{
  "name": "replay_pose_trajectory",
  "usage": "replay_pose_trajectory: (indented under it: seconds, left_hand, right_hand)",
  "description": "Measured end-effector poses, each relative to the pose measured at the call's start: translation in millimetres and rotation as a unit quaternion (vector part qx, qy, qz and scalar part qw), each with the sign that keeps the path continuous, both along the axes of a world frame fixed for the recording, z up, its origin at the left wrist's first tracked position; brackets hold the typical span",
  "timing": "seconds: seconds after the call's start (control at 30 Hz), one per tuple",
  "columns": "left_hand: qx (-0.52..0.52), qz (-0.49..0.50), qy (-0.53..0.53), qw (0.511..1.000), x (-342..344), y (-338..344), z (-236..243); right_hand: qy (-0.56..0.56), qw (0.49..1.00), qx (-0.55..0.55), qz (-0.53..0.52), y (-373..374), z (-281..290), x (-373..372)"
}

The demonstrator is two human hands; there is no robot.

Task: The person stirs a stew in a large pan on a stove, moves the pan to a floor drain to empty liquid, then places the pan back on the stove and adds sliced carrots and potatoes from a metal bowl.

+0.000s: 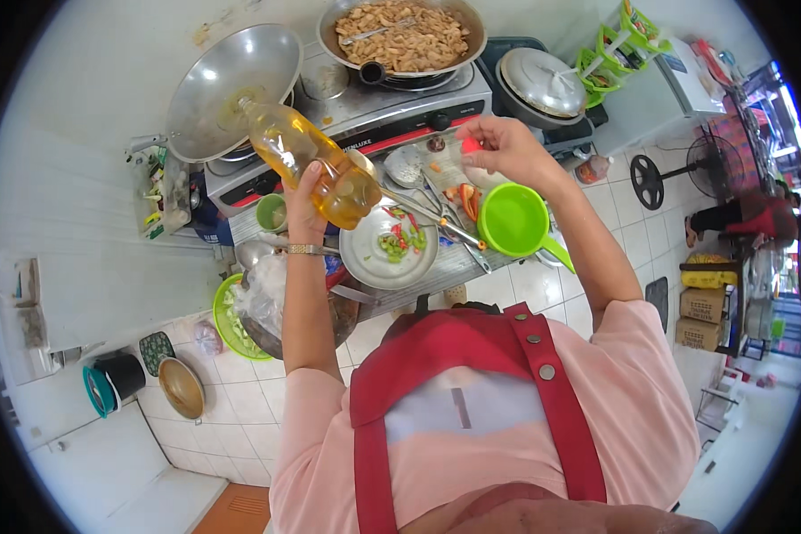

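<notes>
My left hand is wrapped round a clear plastic bottle of yellow cooking oil. The bottle is tilted, its mouth over an empty-looking metal wok on the left burner. Yellowish liquid shows in the wok below the mouth. A small red bottle cap is pinched between the fingers of my right hand, above the counter at the stove's right front. Beneath my hands lie a plate with chopped green and red vegetables, a bright green plastic dipper and red pepper pieces.
A pan full of cooked brown pieces sits on the stove's right burner. A lidded pot stands to its right. Tongs lie by the plate. Left of me is a green basin; a fan stands at right.
</notes>
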State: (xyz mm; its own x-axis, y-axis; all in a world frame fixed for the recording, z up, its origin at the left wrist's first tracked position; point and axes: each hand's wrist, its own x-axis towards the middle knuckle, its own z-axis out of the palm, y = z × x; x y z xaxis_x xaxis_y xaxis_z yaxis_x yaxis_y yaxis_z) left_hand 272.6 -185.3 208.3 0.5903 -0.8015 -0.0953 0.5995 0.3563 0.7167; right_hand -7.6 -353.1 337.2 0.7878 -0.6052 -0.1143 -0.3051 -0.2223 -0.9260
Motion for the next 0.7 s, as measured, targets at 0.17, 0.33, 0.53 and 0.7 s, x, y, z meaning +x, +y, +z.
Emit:
replay_pose_trajectory:
  seconds: [0.17,0.33,0.53,0.7]
  left_hand:
    - [0.025,0.056,-0.120,0.991,-30,-10,-7]
    - [0.011,0.101,-0.259,0.961,-76,-36,-11]
    - [0.053,0.115,-0.408,0.904,-129,-81,-17]
    - [0.089,0.116,-0.433,0.890,-150,-111,-52]
  right_hand:
    - [-0.040,0.999,0.026,-0.019,-26,-2,6]
    - [-0.028,0.999,0.006,-0.045,-48,2,48]
    - [-0.089,0.980,0.163,-0.078,-79,-14,79]
    - [-0.154,0.957,0.225,-0.095,-80,-32,63]
